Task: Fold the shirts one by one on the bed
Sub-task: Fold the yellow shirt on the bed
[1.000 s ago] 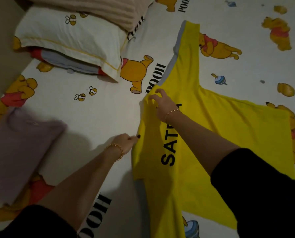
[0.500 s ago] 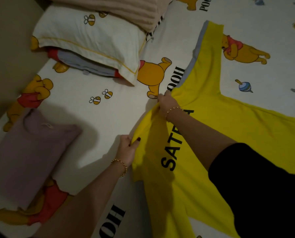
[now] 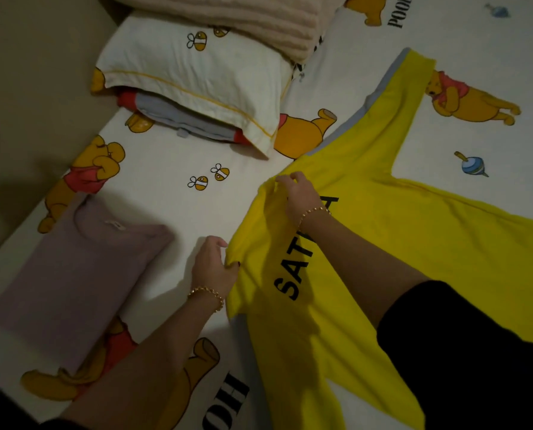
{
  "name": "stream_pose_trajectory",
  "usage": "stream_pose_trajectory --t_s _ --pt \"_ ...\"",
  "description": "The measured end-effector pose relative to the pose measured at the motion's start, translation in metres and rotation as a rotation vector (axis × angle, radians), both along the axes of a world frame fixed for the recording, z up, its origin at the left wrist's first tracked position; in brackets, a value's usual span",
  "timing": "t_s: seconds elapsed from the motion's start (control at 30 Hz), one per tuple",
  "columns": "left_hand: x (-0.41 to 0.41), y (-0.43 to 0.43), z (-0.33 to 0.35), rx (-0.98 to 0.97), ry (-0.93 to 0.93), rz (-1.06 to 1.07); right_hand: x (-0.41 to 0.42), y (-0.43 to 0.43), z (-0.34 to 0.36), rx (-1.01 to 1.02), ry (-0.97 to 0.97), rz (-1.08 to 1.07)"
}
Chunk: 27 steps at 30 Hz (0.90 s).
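Observation:
A yellow shirt (image 3: 414, 243) with black letters lies spread on the bed, one sleeve stretched toward the pillows. My left hand (image 3: 214, 266) pinches the shirt's left edge near the collar end. My right hand (image 3: 298, 195) grips the same edge farther up, fingers curled into a raised bunch of yellow cloth. A folded mauve shirt (image 3: 72, 271) lies flat on the left side of the bed, apart from both hands.
The bed sheet (image 3: 181, 212) is white with cartoon bear prints. A white pillow (image 3: 197, 79) sits on a red and grey one at the top left, with a beige ribbed blanket (image 3: 243, 17) behind. The wall runs along the bed's left edge.
Both hands have kept hold of the yellow shirt's left edge, and the cloth between them is bunched and lifted a little. The view has shifted, bringing more of the mauve shirt into sight.

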State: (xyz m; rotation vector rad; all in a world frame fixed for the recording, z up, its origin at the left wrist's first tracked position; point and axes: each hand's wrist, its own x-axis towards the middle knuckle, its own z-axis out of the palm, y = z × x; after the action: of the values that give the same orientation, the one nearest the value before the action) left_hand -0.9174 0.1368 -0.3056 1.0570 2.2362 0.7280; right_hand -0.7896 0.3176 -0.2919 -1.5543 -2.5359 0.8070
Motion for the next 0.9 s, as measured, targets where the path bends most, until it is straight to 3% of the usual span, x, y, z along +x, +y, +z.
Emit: stream_pose_trajectory --t_s 0.47,0.7,0.83,0.9 --pt "0.135 0.147 0.029 -0.008 0.000 -0.431 0.249 0.038 0.000 -0.018 -0.125 -0.345" --pt "0.204 0.237 0.019 0.077 0.202 -0.718 0.374 0.053 0.004 0.039 -0.340 -0.640" --pt "0.230 0.269 0.006 -0.051 0.293 -0.903 0.416 0.060 -0.009 -0.064 -0.327 -0.599" --pt "0.239 0.276 0.003 -0.047 0.365 -0.859 0.423 0.064 -0.014 -0.030 -0.321 -0.624"
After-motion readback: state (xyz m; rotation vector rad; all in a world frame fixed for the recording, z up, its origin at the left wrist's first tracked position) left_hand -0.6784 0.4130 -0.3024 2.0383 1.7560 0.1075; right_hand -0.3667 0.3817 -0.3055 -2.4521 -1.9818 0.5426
